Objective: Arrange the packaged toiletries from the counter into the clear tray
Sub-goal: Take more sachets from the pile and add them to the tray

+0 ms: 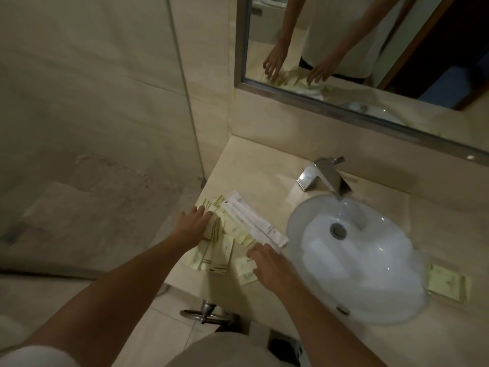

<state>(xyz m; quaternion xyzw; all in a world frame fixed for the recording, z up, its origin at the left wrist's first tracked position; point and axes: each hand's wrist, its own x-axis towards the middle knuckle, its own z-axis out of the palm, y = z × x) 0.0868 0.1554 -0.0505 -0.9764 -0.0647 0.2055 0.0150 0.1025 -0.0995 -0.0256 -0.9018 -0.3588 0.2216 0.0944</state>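
Forearms reach in from the bottom edge, both bare. Right hand (270, 266) lies low over the near side of the surface (254, 165), fingers (252, 254) loosely spread, tips at the near end of a long white sleeve packet (254, 221); a small white sachet (244, 268) sits just beside and partly under the palm. Nothing gripped that I can make out. Left hand (194, 222) sits flat on the heap of pale yellow toiletry packets (219, 245), fingers (205, 211) spread wide and pressing the top of the pile, not closed on any one. Packets overlap loosely, all on the surface left of the sink (370, 274). Clear tray hard to make out; cannot tell whether the heap lies in one. Lone yellow packet (449, 286) rests on the surface right of the basin, well apart from the rest. Chrome faucet (322, 176) stands behind the basin. Mirror (370, 35) on the wall beyond reflects both hands over the pile. Picture is dim and motion-blurred.
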